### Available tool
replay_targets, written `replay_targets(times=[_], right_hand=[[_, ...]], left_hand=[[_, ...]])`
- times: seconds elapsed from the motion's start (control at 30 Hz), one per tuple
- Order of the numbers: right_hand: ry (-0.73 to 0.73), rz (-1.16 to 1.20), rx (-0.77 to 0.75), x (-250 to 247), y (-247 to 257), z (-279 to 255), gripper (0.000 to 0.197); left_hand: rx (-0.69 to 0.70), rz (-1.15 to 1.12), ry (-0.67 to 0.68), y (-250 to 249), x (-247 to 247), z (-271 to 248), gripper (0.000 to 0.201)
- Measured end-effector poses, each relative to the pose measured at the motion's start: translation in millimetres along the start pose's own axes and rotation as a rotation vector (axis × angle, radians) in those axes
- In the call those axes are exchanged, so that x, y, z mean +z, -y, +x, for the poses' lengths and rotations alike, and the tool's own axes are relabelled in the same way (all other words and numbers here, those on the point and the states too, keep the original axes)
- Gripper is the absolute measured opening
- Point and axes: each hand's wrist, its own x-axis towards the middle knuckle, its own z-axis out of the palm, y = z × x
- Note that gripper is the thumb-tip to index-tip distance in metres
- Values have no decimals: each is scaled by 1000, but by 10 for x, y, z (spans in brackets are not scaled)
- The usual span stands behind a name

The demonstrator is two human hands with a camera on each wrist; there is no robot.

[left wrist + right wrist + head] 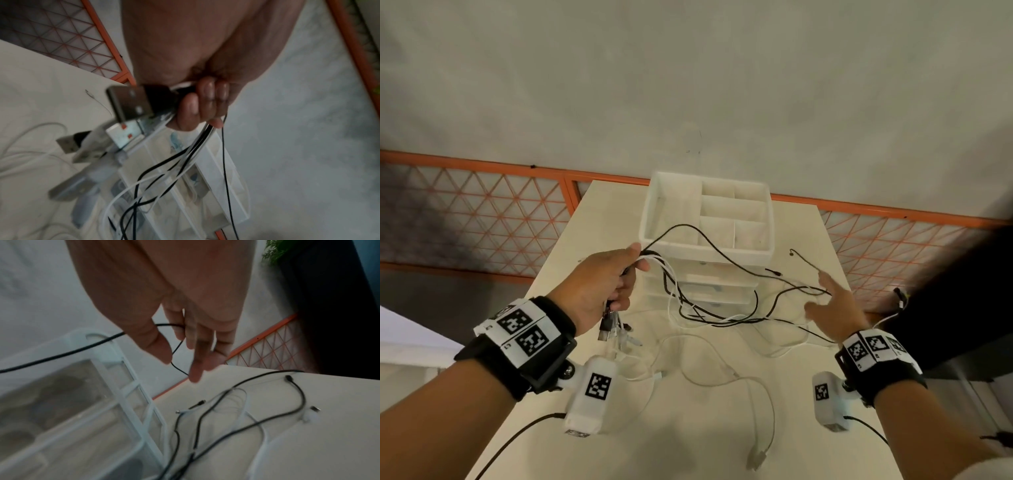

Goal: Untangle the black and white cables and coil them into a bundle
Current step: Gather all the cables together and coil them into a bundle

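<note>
My left hand [633,263] is raised over the table and grips a bunch of black and white cables [709,313] near their ends. Several USB plugs [609,329] hang below that fist; in the left wrist view the plugs [131,104] stick out past the curled fingers [205,97]. The strands drop into a loose tangle in front of the organizer. My right hand [825,294] hovers at the right with spread fingers. A thin black cable [82,348] runs between its thumb and fingers [195,363] without being gripped.
A white compartment organizer [705,251] on stacked drawers stands at the table's back. Loose white cable with a plug [756,457] lies on the near table [688,438]. More cable ends [287,378] lie near the right edge. An orange lattice fence [482,205] runs behind.
</note>
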Motion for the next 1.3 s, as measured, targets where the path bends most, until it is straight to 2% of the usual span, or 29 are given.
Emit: replay_targets(times=[0.07, 0.1, 0.17, 0.2, 0.23, 0.27, 0.3, 0.37, 0.4, 0.43, 0.5, 0.53, 0.6, 0.63, 0.7, 0.73, 0.77, 0.83, 0.9, 1.0, 1.07, 1.13, 1.23, 1.3], right_hand=[[110, -143, 36, 58, -26, -59, 86], [71, -153, 32, 71, 3, -90, 83], [-122, -22, -52, 89, 154, -209, 60], [-202, 76, -151, 106, 270, -313, 47], [-214, 178, -272, 130, 403, -446, 39], [-157, 257, -400, 164, 566, -607, 39], [-50, 312, -511, 218, 730, -768, 48], [180, 311, -618, 378, 992, -983, 70], [257, 280, -617, 484, 1069, -1016, 72], [318, 248, -595, 587, 1115, -1007, 61], [447, 150, -451, 733, 1087, -892, 21], [524, 86, -354, 768, 1013, -804, 13], [585, -29, -235, 778, 815, -627, 14], [505, -76, -239, 765, 718, -555, 12], [114, -113, -333, 751, 574, -465, 3], [-60, -68, -403, 778, 534, -454, 7], [-120, -13, -436, 823, 507, -457, 15], [59, 50, -374, 947, 450, -477, 35], [215, -69, -305, 1064, 299, -513, 51], [193, -286, -162, 1030, 42, -508, 36], [305, -465, -41, 981, -78, -538, 32], [458, -548, 6, 988, -198, -562, 32], [571, -307, -76, 994, -183, -602, 22], [559, -42, -110, 931, 12, -650, 23]], left_hand=[[28, 67, 11, 19, -24, -29, 37], [39, 104, 21, 30, -27, -43, 36], [60, 191, 48, 52, 1, -60, 36], [69, 232, 61, 60, 35, -65, 36], [76, 260, 71, 73, 77, -65, 36], [78, 278, 84, 85, 130, -67, 35], [76, 296, 104, 96, 190, -75, 35], [78, 356, 174, 122, 319, -116, 35], [81, 400, 224, 133, 380, -142, 36], [84, 444, 277, 140, 427, -169, 39], [84, 524, 360, 142, 446, -208, 42], [77, 557, 386, 139, 406, -220, 42], [43, 617, 404, 185, 246, -220, 39], [12, 655, 405, 236, 150, -215, 35], [-64, 744, 411, 392, -1, -200, 26], [-95, 784, 401, 490, -43, -194, 24], [-118, 821, 372, 587, -67, -188, 23], [-134, 877, 264, 768, -91, -166, 25], [-141, 869, 174, 886, -95, -149, 25], [-174, 738, 96, 971, -88, -117, 27], [-201, 611, 63, 977, -67, -83, 26], [-224, 516, 35, 951, -27, -49, 22], [-244, 448, 38, 866, 58, 3, 8], [-252, 434, 53, 800, 109, 20, 18]])
